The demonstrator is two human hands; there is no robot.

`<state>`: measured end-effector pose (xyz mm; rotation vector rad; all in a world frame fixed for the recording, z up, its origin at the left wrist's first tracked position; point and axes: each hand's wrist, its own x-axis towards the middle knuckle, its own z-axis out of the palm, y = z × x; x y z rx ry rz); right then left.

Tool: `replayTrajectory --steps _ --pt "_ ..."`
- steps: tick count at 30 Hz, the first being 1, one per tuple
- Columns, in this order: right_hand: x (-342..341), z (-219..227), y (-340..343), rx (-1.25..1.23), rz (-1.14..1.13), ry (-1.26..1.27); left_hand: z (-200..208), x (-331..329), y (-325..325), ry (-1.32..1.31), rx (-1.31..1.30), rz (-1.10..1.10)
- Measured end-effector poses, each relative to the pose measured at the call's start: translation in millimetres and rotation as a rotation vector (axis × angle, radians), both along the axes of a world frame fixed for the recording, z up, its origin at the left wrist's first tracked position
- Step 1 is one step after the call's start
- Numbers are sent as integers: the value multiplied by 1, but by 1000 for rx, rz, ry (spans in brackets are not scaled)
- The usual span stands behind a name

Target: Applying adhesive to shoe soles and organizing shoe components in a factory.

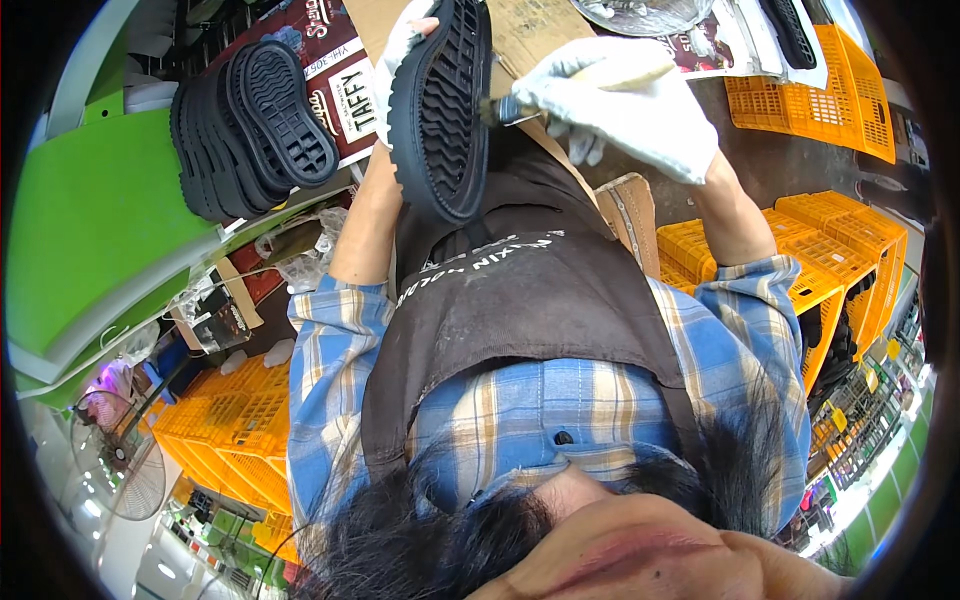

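A black rubber shoe sole [443, 115] with a ridged tread stands on edge in front of my apron, its tread side turned toward the right. My left hand [400, 48], in a white glove, is closed around its far left edge, and the sole hides part of the fingers. My right hand [645, 112], also gloved in white, grips a brush [512, 108] with a pale handle and a metal collar. The dark bristles are at the sole's right edge; whether they touch it I cannot tell. To the left, several matching black soles [262, 125] lean together in a row.
A clear bowl [650, 14] sits at the far edge beside brown cardboard [540, 40]. Another dark sole [788, 32] lies at far right. Orange crates [810, 105] stand on the right, with more orange crates [245, 420] at lower left. A green surface [100, 220] borders the left.
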<state>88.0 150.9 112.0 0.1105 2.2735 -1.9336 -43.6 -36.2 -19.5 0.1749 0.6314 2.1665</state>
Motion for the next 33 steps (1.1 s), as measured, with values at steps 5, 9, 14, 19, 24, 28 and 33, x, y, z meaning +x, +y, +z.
replayTrajectory --steps 5,9,14,19,24,28,33 --pt "5 0 -4 -189 29 -47 -8 -8 0 48 -29 29" --pt "-9 -5 11 -433 -104 -126 20 8 -2 617 -277 217" --pt "-9 -3 58 -93 -41 187 22 10 -25 750 -510 24" --pt "-26 1 69 506 470 624 34 14 -36 -283 235 -433" --pt "-29 -12 53 137 393 371 37 34 -31 -297 129 -369" --pt "-25 -35 67 286 159 380 31 36 -30 -310 199 -435" --pt "-22 -34 46 443 -155 304 37 46 -32 -314 53 -296"
